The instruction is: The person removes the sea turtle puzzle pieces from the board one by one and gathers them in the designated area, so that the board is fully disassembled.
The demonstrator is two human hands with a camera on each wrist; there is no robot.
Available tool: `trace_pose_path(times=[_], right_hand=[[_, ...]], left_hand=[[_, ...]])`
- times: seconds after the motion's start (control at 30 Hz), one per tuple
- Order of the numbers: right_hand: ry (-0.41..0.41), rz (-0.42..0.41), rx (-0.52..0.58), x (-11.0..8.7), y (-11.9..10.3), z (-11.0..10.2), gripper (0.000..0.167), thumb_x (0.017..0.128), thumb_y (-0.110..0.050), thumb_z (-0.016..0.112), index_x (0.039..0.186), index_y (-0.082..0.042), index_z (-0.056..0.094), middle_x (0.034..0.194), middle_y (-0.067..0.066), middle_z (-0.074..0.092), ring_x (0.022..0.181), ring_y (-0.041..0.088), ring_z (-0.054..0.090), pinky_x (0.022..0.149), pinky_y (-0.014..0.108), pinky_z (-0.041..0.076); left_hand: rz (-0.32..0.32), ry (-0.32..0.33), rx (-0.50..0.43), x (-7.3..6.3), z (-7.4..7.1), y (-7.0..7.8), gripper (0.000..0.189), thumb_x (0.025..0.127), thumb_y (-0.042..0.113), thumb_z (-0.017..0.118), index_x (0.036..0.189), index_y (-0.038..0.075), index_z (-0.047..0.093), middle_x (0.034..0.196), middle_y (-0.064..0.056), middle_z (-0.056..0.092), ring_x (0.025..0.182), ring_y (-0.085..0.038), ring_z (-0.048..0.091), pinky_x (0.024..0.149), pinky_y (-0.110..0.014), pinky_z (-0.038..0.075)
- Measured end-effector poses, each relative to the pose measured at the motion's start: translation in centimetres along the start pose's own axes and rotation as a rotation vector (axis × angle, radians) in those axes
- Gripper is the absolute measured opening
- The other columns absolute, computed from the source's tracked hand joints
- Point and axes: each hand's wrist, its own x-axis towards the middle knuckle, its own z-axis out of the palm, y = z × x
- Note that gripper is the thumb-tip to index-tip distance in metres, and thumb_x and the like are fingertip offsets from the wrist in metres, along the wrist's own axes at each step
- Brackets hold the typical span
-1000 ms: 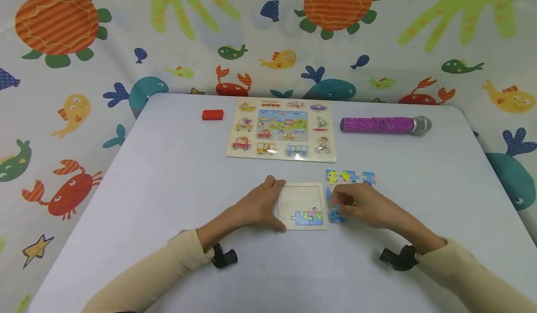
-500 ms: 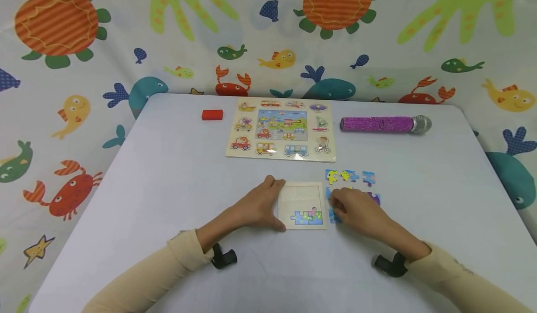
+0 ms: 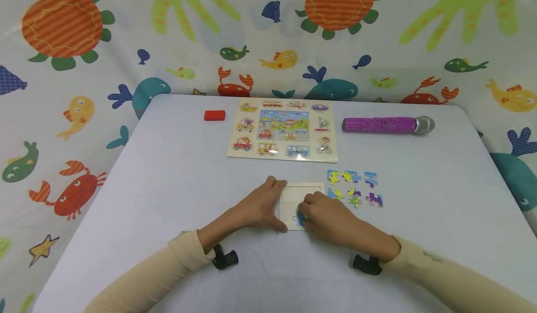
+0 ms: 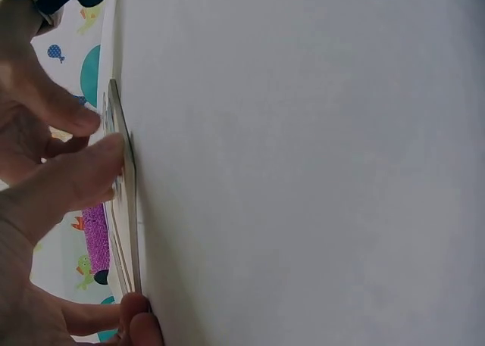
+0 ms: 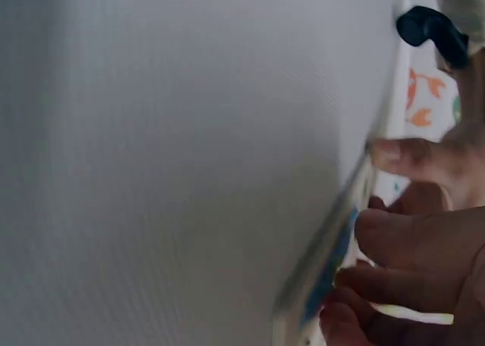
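Observation:
A small square wooden puzzle tray lies on the white table. My left hand grips its left side, thumb at the near corner and fingers at the far one. Over the tray's near right part, my right hand pinches a small blue jigsaw piece at its fingertips. That hand covers the joined pieces lying in the tray. In the right wrist view, blue pieces show along the tray beside the right fingertips. Several loose jigsaw pieces lie in two rows right of the tray.
Behind the tray sits a larger vehicle puzzle board. A purple microphone is at the back right, and a red block at the back left. A sea-animal cloth hangs behind the table.
My right hand has picked up a blue piece from the near end of the loose pieces and moved left over the tray. The left hand has stayed on the tray's edge.

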Motion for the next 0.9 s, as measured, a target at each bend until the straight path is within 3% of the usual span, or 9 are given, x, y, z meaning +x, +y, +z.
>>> trace_pose_path(times=[0.13,0.3,0.53,0.63,0.73,0.8,0.9], right_hand=[[-0.020,0.039,0.046,0.4,0.0,0.9,0.020,0.082,-0.002,0.080,0.099,-0.001,0.071,0.088,0.003,0.061,0.078,0.016,0.051,0.069,0.029,0.048],[-0.053,0.098,0.214,0.8,0.6,1.1,0.021,0.082,0.003,0.076,0.097,-0.004,0.063,0.085,-0.001,0.053,0.075,0.014,0.048,0.066,0.026,0.046],[-0.043,0.100,0.405,0.4,1.9,0.8,0.015,0.088,0.001,0.073,0.093,-0.012,0.066,0.081,-0.006,0.053,0.076,0.012,0.049,0.068,0.027,0.044],[-0.020,0.112,0.553,-0.2,2.6,-0.6,0.011,0.093,-0.005,0.071,0.093,-0.015,0.068,0.086,-0.006,0.059,0.084,0.014,0.054,0.076,0.030,0.048],[0.000,0.180,0.648,-1.3,3.5,-3.0,0.008,0.096,-0.008,0.070,0.096,-0.016,0.069,0.095,-0.003,0.064,0.093,0.019,0.058,0.086,0.036,0.052],[0.003,0.226,0.651,-2.3,4.5,-4.6,0.006,0.097,-0.009,0.069,0.099,-0.015,0.070,0.098,-0.001,0.065,0.095,0.021,0.059,0.085,0.037,0.053],[-0.018,0.285,0.568,-4.3,6.2,-6.2,0.006,0.096,-0.010,0.070,0.099,-0.016,0.071,0.095,-0.002,0.066,0.092,0.020,0.059,0.079,0.032,0.053]], left_hand=[[0.009,0.001,0.003,0.0,0.2,0.0,0.113,0.066,0.029,0.098,0.152,-0.008,0.035,0.125,-0.017,0.048,0.100,-0.022,0.052,0.093,-0.035,0.048],[0.005,0.009,0.004,-0.1,0.1,0.0,0.113,0.065,0.027,0.099,0.151,-0.009,0.036,0.125,-0.017,0.049,0.099,-0.022,0.052,0.091,-0.035,0.048],[0.016,0.006,-0.012,-0.1,0.1,0.0,0.112,0.065,0.027,0.098,0.152,-0.008,0.036,0.124,-0.017,0.048,0.100,-0.022,0.052,0.092,-0.036,0.048],[0.010,0.007,0.003,0.0,0.2,-0.1,0.113,0.065,0.028,0.098,0.152,-0.008,0.036,0.125,-0.016,0.048,0.101,-0.023,0.053,0.094,-0.036,0.048],[0.000,0.008,0.013,0.1,0.3,-0.1,0.114,0.064,0.028,0.099,0.152,-0.007,0.036,0.125,-0.016,0.048,0.101,-0.022,0.053,0.093,-0.035,0.048],[-0.007,0.009,0.010,0.1,0.3,-0.1,0.114,0.064,0.028,0.099,0.153,-0.006,0.036,0.126,-0.016,0.048,0.101,-0.022,0.053,0.092,-0.035,0.048],[-0.007,0.009,0.008,0.2,0.3,-0.1,0.114,0.064,0.028,0.099,0.152,-0.007,0.036,0.126,-0.016,0.049,0.100,-0.022,0.053,0.091,-0.035,0.048]])
